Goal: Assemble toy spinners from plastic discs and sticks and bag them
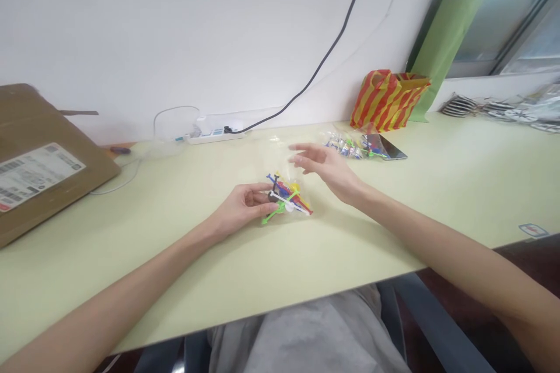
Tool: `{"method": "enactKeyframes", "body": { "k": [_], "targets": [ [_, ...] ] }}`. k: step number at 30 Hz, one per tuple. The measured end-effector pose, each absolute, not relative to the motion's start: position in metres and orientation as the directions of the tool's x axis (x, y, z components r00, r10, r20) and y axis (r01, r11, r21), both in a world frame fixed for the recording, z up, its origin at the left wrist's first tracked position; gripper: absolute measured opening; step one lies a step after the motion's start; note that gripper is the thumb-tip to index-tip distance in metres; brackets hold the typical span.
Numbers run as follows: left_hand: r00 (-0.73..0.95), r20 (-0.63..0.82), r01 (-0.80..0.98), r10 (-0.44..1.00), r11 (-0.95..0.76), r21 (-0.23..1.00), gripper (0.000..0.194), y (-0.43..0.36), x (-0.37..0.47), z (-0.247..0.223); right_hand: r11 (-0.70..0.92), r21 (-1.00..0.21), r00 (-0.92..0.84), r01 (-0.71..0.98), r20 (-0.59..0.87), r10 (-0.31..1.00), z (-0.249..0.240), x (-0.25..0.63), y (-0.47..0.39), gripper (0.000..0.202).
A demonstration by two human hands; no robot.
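Observation:
A clear plastic bag point(284, 217) lies on the pale yellow-green table point(184, 280), holding several thin coloured plastic pieces point(289, 198) in blue, black, white, green, red and yellow. My left hand point(248, 204) grips the bag's left side between thumb and fingers. Above and to the right of the pieces, my right hand point(321, 166) hovers by the bag's transparent upper part, its fingers stretched out and apart. Nothing shows clearly between those fingers. The bag's upper edge is hard to make out against the table.
Small bags of coloured pieces point(350, 144) lie beside a phone point(392, 147) at the back right. Behind them stands a red-and-yellow striped bag point(389, 102). A cardboard box point(39, 151) occupies the left. By the wall, a power strip point(214, 135) has a black cable point(324, 58).

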State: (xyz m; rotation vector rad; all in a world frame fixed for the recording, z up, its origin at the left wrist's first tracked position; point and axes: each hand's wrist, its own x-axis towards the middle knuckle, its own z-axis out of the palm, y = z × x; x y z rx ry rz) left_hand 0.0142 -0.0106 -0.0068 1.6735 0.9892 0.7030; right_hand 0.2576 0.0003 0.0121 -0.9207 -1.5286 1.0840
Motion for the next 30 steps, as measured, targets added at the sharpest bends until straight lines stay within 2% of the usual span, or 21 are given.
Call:
{"method": "enactKeyframes", "body": {
  "k": [2,7,13,16,19,23,27,30],
  "targets": [
    [0.523,0.007,0.229,0.852,-0.148,0.962,0.057,-0.010,0.014,-0.007,0.277,-0.961,-0.270,0.008,0.265,0.926,0.014,0.255,-0.003,0.053],
    [0.569,0.129,0.117,0.812,-0.235,0.965,0.048,-0.013,0.016,-0.001,0.332,-0.943,-0.267,-0.031,0.328,0.906,0.015,0.250,-0.006,0.034],
    [0.334,0.286,0.141,0.898,-0.348,0.927,0.034,-0.019,0.019,0.009,0.360,-0.932,-0.367,0.049,0.318,0.874,0.015,0.250,-0.005,0.040],
    [0.279,0.276,0.143,0.920,-0.324,0.935,0.033,-0.018,0.018,0.007,0.377,-0.924,-0.349,0.062,0.334,0.875,0.012,0.254,0.000,0.045],
    [0.267,0.231,0.120,0.936,-0.270,0.955,0.033,-0.014,0.016,0.003,0.425,-0.893,-0.362,0.146,0.351,0.863,0.006,0.256,0.003,0.043],
    [0.278,0.209,0.143,0.938,-0.255,0.956,0.036,-0.010,0.016,0.000,0.529,-0.809,-0.363,0.254,0.428,0.828,0.000,0.253,0.002,0.035],
    [0.289,0.231,0.199,0.929,-0.294,0.935,0.033,-0.005,0.012,-0.001,0.698,-0.608,-0.382,0.379,0.585,0.716,-0.004,0.254,0.003,0.024],
    [0.329,0.220,0.178,0.918,-0.289,0.941,0.032,0.000,0.007,-0.003,0.775,-0.497,-0.452,0.390,0.630,0.631,-0.005,0.257,0.006,0.019]
  ]
}}
